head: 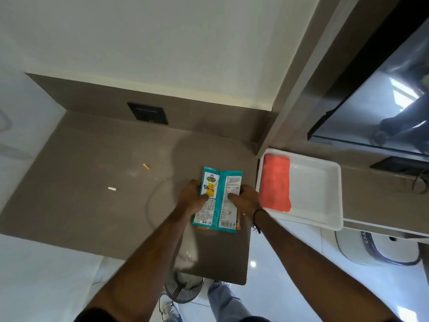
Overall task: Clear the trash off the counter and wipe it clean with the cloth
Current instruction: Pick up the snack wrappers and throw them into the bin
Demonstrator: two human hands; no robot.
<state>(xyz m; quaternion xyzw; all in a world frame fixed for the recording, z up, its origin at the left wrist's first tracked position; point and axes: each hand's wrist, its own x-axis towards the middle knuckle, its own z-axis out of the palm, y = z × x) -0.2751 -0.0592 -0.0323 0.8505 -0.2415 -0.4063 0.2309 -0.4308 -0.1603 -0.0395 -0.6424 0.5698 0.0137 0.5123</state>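
Observation:
A teal snack wrapper (220, 205) lies over an orange wrapper edge (238, 226) on the brown counter (92, 182). My left hand (191, 197) grips the teal wrapper's left side, thumb on top. At its right side, my right hand (246, 199) holds it the same way. Two small scraps lie further left: a yellow one (146, 166) and a white one (112, 188). A folded orange cloth (276, 183) rests in the white tray (325, 196) to the right.
A grey mesh bin (183, 290) stands on the floor below the counter's front edge, beside my feet. A black socket plate (147, 113) sits on the back wall. A dark glossy appliance (383, 101) hangs at upper right above a lower shelf.

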